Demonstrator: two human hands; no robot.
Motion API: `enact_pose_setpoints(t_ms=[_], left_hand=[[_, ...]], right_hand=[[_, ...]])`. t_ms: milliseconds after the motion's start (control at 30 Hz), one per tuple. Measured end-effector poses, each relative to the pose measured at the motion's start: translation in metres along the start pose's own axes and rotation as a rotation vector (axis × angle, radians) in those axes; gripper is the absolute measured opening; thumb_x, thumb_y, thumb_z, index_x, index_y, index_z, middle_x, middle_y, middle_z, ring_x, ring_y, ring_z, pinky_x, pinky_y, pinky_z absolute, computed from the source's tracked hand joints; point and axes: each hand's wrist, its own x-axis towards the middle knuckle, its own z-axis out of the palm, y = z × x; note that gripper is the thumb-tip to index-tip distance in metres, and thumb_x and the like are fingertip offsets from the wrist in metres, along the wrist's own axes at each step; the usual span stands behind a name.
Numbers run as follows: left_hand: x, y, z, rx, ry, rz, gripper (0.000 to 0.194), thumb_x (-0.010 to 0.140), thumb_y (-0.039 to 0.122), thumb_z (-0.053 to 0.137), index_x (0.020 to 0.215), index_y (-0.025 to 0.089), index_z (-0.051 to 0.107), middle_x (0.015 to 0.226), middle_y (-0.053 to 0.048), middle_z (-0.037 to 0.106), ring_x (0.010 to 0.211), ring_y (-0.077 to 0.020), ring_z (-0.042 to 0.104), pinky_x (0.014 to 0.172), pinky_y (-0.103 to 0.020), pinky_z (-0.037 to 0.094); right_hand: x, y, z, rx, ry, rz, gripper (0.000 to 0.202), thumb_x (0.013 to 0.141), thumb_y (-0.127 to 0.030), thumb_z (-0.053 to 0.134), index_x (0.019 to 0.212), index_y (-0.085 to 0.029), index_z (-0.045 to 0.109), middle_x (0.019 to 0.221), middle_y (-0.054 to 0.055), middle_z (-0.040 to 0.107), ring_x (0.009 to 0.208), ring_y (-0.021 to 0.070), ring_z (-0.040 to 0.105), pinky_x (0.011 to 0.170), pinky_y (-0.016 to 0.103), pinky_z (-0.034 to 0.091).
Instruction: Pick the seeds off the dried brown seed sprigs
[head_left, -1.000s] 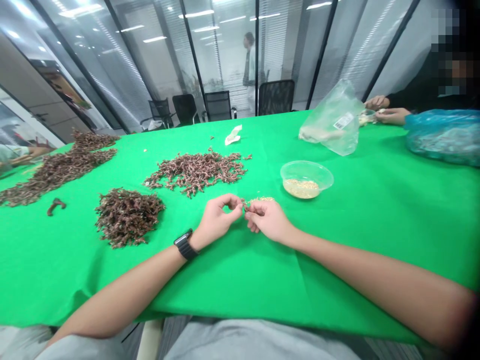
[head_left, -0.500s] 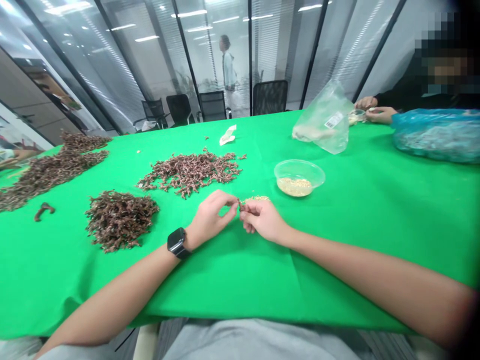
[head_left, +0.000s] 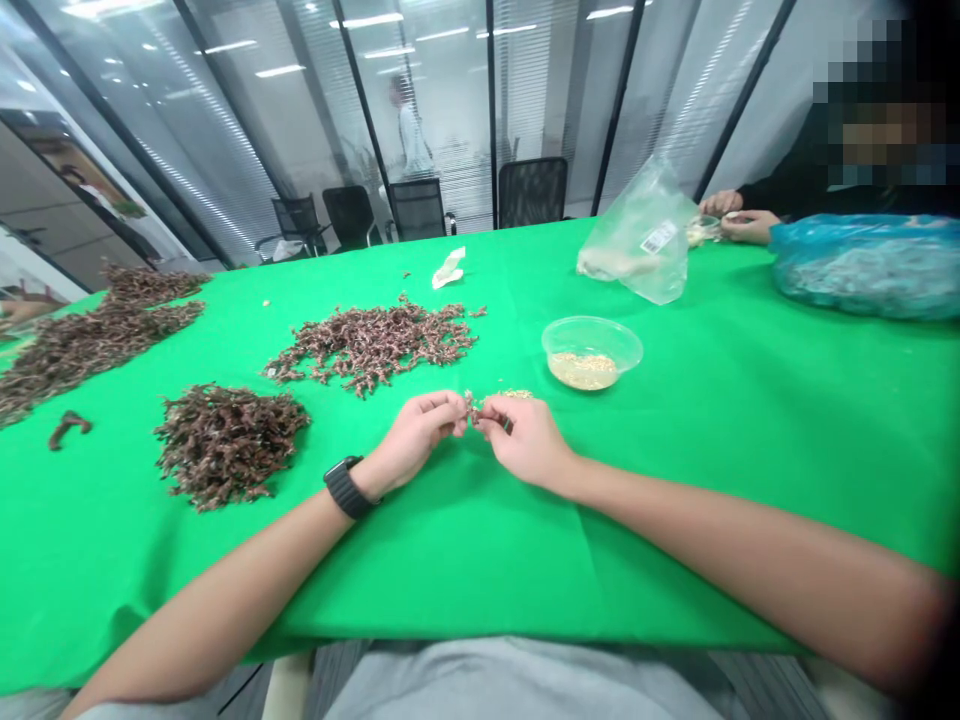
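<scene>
One small, knobbly, reddish-brown piece (head_left: 473,413), rough-looking, pinched in the closed grip of left hand (head_left: 414,437) and right hand (head_left: 529,442)

The right hand (head_left: 529,440) partly hides the small brown knobbly piece (head_left: 473,411) pinched in its fingers, and I can't make out whether the left hand (head_left: 412,440) grips it too. Behind the right knuckles, the little heap of pale yellow grains (head_left: 519,394) is partly covered, each grain too small to tell. The long brown pile of knobbly bits (head_left: 90,345) runs out of sight at left; the shiny blue plastic bag (head_left: 870,265) is cut off at right. Print on the white rectangular label (head_left: 658,238) is unreadable from here. Behind the glass, a pale-clothed person (head_left: 412,140) is blurred.
</scene>
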Motion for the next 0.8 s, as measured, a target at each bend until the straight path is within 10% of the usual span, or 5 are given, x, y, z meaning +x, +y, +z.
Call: enact_pose_setpoints(t_ms=[800], left_hand=[[-0.0048,0.0086,0.0019,-0.037,-0.055,-0.188,0.013,0.077,0.025,0.073,0.073,0.014,0.067,0.071,-0.001,0.058,0.065,-0.0093,0.052,0.066,-0.022,0.045]], right_hand=[[-0.0035,0.0011,-0.0023,-0.184,-0.015,-0.073,0.019,0.086,-0.015,0.053,0.068,-0.019,0.053,0.065,0.001,0.060,0.062,0.0152,0.053,0.061,0.027,0.031]])
